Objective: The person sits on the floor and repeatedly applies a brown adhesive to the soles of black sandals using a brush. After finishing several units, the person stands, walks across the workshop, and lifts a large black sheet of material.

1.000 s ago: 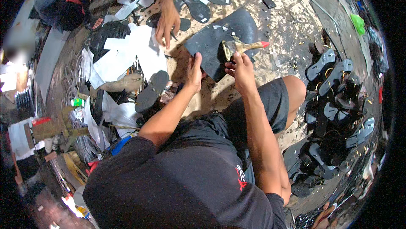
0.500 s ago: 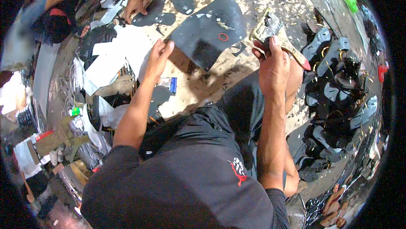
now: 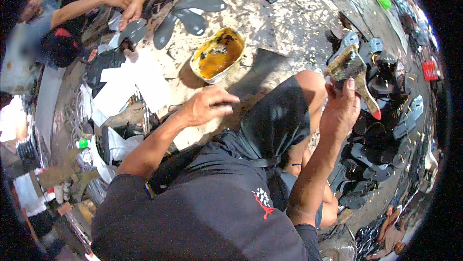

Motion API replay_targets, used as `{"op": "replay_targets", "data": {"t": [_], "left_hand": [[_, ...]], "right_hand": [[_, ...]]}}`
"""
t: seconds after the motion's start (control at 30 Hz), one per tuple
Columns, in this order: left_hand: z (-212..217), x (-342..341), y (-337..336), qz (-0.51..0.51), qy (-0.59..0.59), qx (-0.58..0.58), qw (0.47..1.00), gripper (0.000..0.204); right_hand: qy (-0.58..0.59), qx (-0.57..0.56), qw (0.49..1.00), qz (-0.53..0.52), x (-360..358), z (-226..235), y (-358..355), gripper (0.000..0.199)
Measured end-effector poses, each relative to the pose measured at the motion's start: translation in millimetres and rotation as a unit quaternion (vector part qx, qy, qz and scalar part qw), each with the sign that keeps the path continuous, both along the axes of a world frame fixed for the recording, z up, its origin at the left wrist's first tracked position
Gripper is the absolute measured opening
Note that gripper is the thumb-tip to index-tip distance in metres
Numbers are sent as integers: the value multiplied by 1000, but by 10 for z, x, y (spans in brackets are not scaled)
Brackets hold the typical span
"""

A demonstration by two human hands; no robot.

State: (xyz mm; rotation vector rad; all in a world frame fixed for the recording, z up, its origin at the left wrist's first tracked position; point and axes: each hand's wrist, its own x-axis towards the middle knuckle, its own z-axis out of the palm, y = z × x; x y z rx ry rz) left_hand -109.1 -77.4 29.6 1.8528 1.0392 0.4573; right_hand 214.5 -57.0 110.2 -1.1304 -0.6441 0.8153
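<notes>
My right hand (image 3: 341, 109), out to the right beyond my knee, grips a wide flat brush (image 3: 351, 70). Its bristles are caked with glue-like residue and its pale handle ends in a red tip. My left hand (image 3: 207, 106) hovers in front of my lap, fingers apart and slightly blurred, with nothing visible in them. Just beyond it stands an oval whitish tub (image 3: 217, 78) with amber-yellow, glue-like liquid and dark smears inside. A flat dark piece (image 3: 265, 62) lies right of the tub, partly in shadow.
Several black shoe soles (image 3: 197, 4) lie beyond the tub. At the upper left, another person's hand (image 3: 131, 15) holds a dark sole (image 3: 134, 30). White sheets (image 3: 144, 80) are at the left. Many dark sandals (image 3: 371, 157) are heaped on the right.
The brush and my right hand have moved right. My left hand has come down and nearer. The tub now shows where the large black sheet lay. The other person's hand has shifted left.
</notes>
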Motion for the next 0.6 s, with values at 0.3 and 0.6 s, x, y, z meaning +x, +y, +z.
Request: {"op": "replay_targets", "data": {"t": [0.3,0.6], "left_hand": [[-432,-1448,-856,121,404,56,905,73],[1031,-394,100,247,-64,21,967,49]], "right_hand": [[1,9,1000,2,273,-35,-11,29],[-94,32,995,-15,808,-144,-375,32]]}}
